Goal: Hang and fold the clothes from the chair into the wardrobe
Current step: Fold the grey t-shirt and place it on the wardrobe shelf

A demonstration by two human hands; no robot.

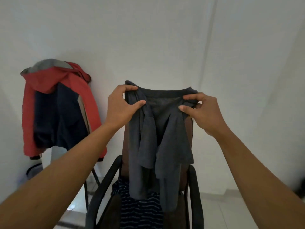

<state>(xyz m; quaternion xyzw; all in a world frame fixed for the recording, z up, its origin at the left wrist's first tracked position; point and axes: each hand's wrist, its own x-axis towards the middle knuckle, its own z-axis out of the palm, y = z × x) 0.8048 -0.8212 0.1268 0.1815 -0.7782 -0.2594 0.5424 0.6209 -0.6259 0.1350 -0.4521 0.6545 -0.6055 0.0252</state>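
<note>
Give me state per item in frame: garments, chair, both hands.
grey T-shirt: held up by its top edge, hanging bunched in front of the chair back
left hand: pinching the shirt's left shoulder
right hand: pinching the shirt's right shoulder
striped garment: lying crumpled on the chair seat
chair: upright, facing the camera
red and navy jacket: hanging open by the wall, left

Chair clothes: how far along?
Nothing visibly put away; no wardrobe in view. In hand: left hand and right hand pinch the grey shirt up over the chair. Left: the striped garment on the seat.
</note>
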